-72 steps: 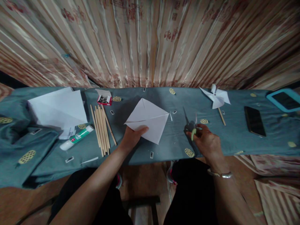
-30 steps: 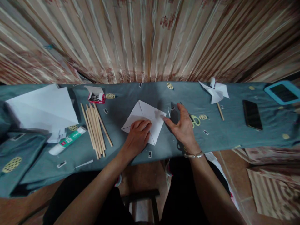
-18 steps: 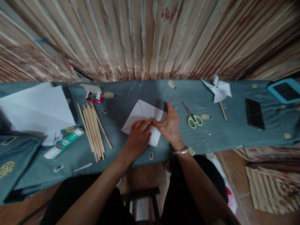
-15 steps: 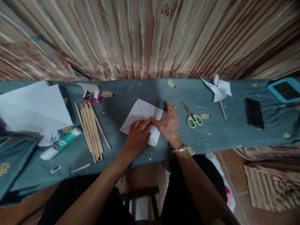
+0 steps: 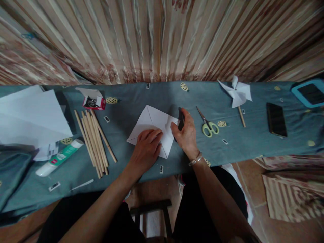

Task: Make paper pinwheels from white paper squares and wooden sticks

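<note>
White four-cornered sheet of paper [image 5: 152, 118] lies flat on the grey-blue patterned tablecloth [image 5: 164, 94], one corner turned towards us, between our two hands. We judge that we are steadying it and lining it up: our bare left hand [image 5: 147, 145] rests palm-down over its middle, fingers together, though we cannot tell whether the hidden thumb pinches anything. Our bare right hand [image 5: 186, 135] is at the right corner, thumb and forefinger spread apart. As we see it, the next move calls for a light pinch there while the left hand stops the centre from sliding. Straight lines run inward from the upper, left and lower corners; we cannot say whether each is a cut or a crease. Otherwise the paper looks smooth and plain. Green-handled metal scissors [image 5: 206, 122] lie to the right, apart from our hands.
</note>
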`<state>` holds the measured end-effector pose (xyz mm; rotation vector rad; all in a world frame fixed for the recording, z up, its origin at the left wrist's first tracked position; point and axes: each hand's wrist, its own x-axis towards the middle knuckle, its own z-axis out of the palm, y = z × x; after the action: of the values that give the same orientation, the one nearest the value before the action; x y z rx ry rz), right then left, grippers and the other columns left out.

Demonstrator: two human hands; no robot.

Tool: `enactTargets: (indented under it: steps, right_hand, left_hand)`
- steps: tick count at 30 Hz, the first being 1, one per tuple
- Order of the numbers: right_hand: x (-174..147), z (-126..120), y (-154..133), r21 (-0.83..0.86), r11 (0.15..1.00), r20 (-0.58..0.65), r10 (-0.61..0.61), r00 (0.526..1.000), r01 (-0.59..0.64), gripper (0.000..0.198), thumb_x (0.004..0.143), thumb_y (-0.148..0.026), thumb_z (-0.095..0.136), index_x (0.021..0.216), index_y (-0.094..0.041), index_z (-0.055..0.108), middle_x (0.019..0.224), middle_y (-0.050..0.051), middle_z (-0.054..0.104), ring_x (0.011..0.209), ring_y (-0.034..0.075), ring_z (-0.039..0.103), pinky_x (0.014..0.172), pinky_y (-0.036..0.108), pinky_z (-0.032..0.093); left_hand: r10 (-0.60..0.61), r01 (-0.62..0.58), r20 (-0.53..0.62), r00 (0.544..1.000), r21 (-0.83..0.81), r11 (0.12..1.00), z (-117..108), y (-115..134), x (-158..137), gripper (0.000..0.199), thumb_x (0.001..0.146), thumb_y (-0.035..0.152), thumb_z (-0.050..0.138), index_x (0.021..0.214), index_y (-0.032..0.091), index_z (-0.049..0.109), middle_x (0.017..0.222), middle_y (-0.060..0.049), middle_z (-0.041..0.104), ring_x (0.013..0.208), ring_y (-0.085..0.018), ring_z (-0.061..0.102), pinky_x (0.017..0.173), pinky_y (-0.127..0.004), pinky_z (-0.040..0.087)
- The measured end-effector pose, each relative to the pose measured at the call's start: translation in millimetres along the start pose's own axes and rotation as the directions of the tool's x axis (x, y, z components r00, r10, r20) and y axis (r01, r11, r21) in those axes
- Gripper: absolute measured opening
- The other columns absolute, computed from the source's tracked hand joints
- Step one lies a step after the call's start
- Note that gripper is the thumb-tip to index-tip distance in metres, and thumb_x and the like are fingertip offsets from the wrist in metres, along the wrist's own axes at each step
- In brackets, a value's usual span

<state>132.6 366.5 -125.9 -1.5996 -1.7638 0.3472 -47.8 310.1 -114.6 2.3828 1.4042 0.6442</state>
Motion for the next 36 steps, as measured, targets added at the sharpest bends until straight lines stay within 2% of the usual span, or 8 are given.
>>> enactTargets:
  steps: [7,13,18,23,29,36]
  right_hand:
    - [4,-7,11,0.055,0.998,-0.047,0.027,0.999,-0.025,0.052,0.084,-0.023,0.055,0.135,-0.015,0.047,0.136,0.017,0.057,0.128,0.030,0.052,0.108,0.056,0.040]
    - [7,-8,13,0.048,0.997,-0.048,0.057,0.997,-0.055,0.050,0.082,-0.017,0.053,0.132,-0.012,0.051,0.131,0.018,0.060,0.122,0.030,0.056,0.102,0.053,0.047]
    - [6,-9,13,0.073,0.995,-0.064,0.068,0.996,-0.063,0.047,0.083,-0.019,0.054,0.130,-0.015,0.054,0.129,0.016,0.062,0.119,0.029,0.058,0.103,0.053,0.046]
    - [3,-15,9,0.083,0.993,-0.050,0.083,0.995,-0.079,0.043,0.090,-0.026,0.049,0.130,-0.014,0.056,0.127,0.016,0.064,0.115,0.029,0.061,0.101,0.053,0.047]
    - [-2,-21,1,0.006,0.995,-0.074,0.100,0.992,-0.100,0.046,0.088,-0.033,0.053,0.129,-0.013,0.057,0.126,0.019,0.065,0.112,0.032,0.064,0.098,0.055,0.048]
    - [-7,-17,-8,-0.021,0.999,-0.083,0.025,0.996,-0.027,0.048,0.087,-0.037,0.053,0.129,-0.013,0.057,0.130,0.019,0.063,0.122,0.034,0.059,0.101,0.055,0.046]
  left_hand:
    - [-0.013,0.013,0.024,1.000,-0.008,1.000,-2,1,1,0.037,0.094,0.017,0.045,0.129,0.011,0.056,0.132,-0.014,0.060,0.121,-0.029,0.050,0.103,-0.048,0.042]
    - [-0.006,0.006,0.023,1.000,-0.017,1.000,-2,1,1,0.037,0.094,0.017,0.046,0.128,0.009,0.056,0.131,-0.014,0.060,0.120,-0.030,0.050,0.103,-0.048,0.042]
    - [-0.022,0.023,0.023,0.999,-0.034,0.999,-2,3,0,0.037,0.093,0.016,0.046,0.128,0.010,0.055,0.132,-0.015,0.059,0.122,-0.030,0.049,0.104,-0.049,0.042]
    - [-0.038,0.040,0.032,0.999,-0.063,0.997,-1,4,-1,0.036,0.092,0.016,0.048,0.128,0.013,0.055,0.132,-0.012,0.059,0.123,-0.028,0.049,0.106,-0.049,0.042]
    - [0.000,-0.006,-0.070,0.998,-0.076,0.997,-11,4,-4,0.035,0.096,0.026,0.047,0.130,0.015,0.050,0.134,-0.014,0.058,0.126,-0.026,0.051,0.111,-0.050,0.039]
    - [-0.077,0.065,-0.154,0.985,-0.084,0.994,-33,-9,-10,0.037,0.095,0.023,0.051,0.131,0.014,0.050,0.129,-0.015,0.060,0.121,-0.026,0.053,0.104,-0.047,0.045]
